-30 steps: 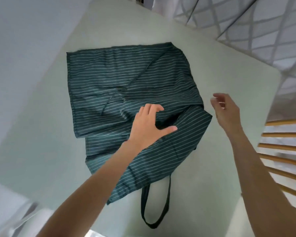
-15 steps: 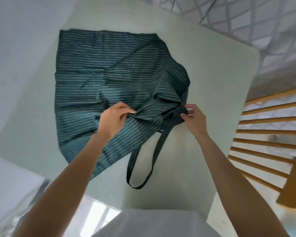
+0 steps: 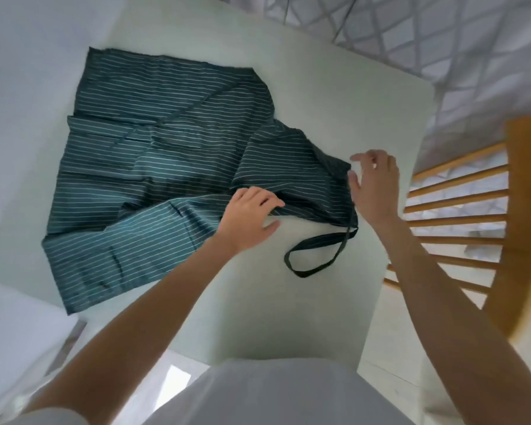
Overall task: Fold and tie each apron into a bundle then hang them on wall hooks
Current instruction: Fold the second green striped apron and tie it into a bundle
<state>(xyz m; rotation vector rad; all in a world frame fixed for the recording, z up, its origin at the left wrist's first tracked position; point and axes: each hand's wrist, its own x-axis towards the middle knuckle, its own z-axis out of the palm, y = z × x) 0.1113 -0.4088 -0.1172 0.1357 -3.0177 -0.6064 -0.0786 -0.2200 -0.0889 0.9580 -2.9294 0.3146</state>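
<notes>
A dark green apron (image 3: pixel 154 167) with thin white stripes lies partly folded on the pale table (image 3: pixel 334 102). Its dark neck loop (image 3: pixel 316 253) trails off the apron's near right corner onto the bare tabletop. My left hand (image 3: pixel 252 219) rests on the apron's near edge, fingers curled over the fabric fold and thumb on the table. My right hand (image 3: pixel 374 185) hovers just right of the apron's right corner, fingers spread and holding nothing.
A wooden chair back (image 3: pixel 472 228) with slats stands close to the table's right edge. Patterned fabric (image 3: pixel 442 41) hangs at the top right. A white wall (image 3: pixel 22 72) runs along the left. My white shirt (image 3: pixel 273 394) fills the bottom.
Half a second ago both hands pinched the apron's top corner with the loop hanging toward me. Now my right hand has let go and opened, and the bib lies spread to the right.
</notes>
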